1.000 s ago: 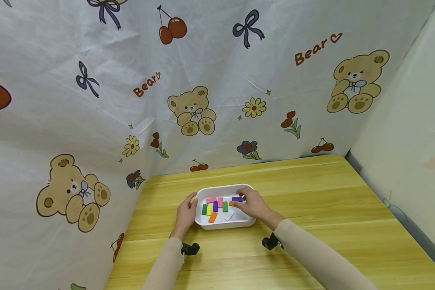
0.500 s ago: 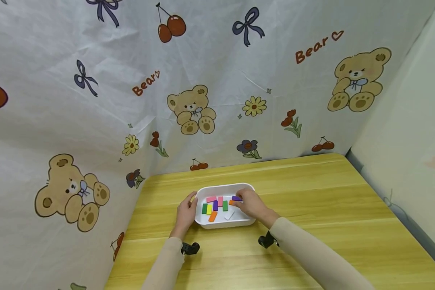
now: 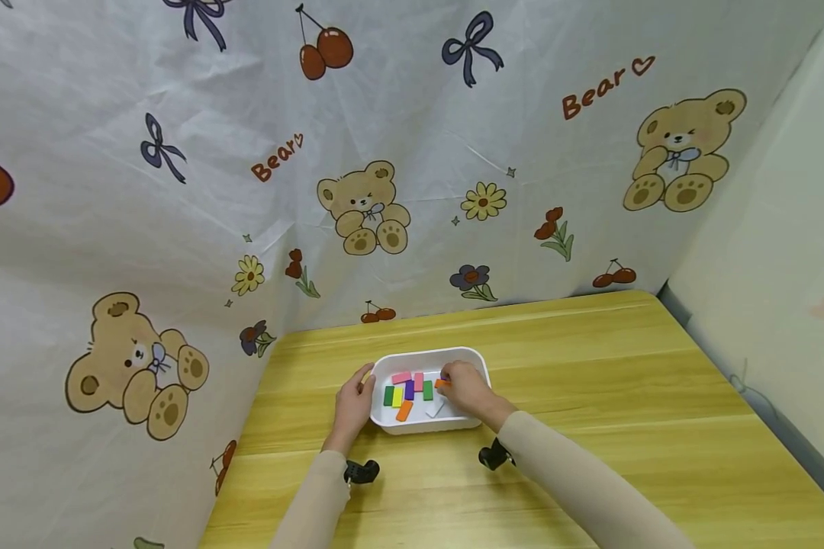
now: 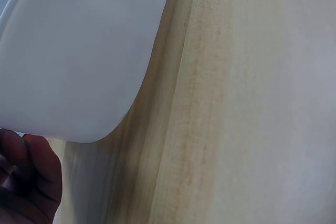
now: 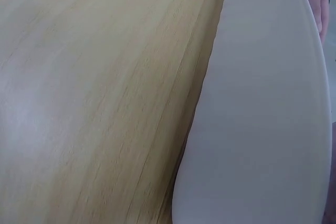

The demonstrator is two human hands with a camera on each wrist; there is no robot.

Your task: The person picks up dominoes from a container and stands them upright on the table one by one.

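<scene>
A white plastic tray (image 3: 384, 424) holds several small coloured blocks. My left hand (image 3: 352, 400) grips its left end, thumb at the rim; in the left wrist view, the curled fingers (image 4: 44, 163) are at the tray's edge. Inside the tray's right part, my right hand (image 3: 468, 387) has its fingertips together over a purple block (image 3: 444, 376), mostly hidden by the fingers. An orange block (image 3: 442, 383) lies right by the thumb. Left of these are a green block (image 3: 428, 390), a pink block (image 3: 419, 381) and another purple block (image 3: 410, 390).
Further left in the tray lie a yellow block (image 3: 397, 397), a dark green block (image 3: 388, 396), and an orange block (image 3: 404, 411). A white block (image 3: 436, 406) sits near the front wall. The tray stands on a wooden table (image 3: 563, 358) before a bear-print cloth (image 3: 412, 114).
My right hand has moved a little left inside the tray, covering more of the purple block. My left hand stays on the tray's left end.
</scene>
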